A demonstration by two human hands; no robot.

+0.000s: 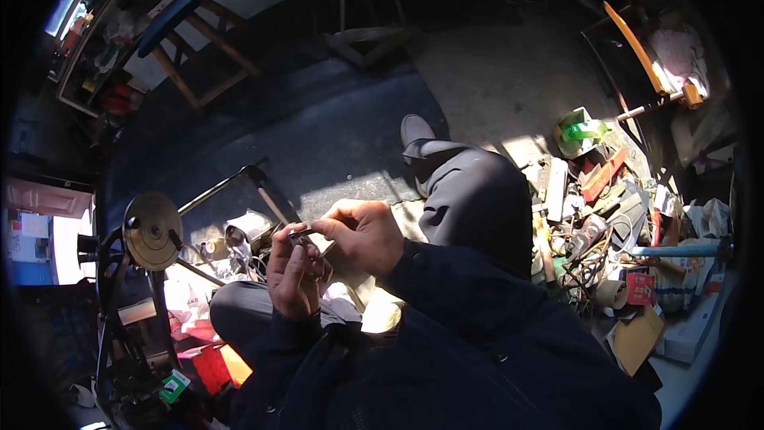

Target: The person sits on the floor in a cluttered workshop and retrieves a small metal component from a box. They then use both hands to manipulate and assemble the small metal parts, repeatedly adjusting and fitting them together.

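My left hand (pixel 293 279) is raised in front of my lap, its fingers curled around a small dark piece with a shiny end (pixel 298 233). It is too small to tell its kind. From the right, my right hand (pixel 364 235) meets it, thumb and forefinger pinched together at the piece's near end. Whether the right fingers hold a separate part, I cannot make out. Close to the left of my hands stands a black-framed machine with a round brass-coloured wheel (pixel 151 231). A thin rod (pixel 213 193) reaches from near the wheel toward the far side.
Tools, cables and scraps are heaped on the right, with a green plastic bottle (pixel 587 130), a roll of tape (pixel 611 295) and a brown cardboard piece (pixel 638 341). A wooden-legged stool (pixel 208 52) stands far left. My bent leg (pixel 481 203) lies beyond my right arm.
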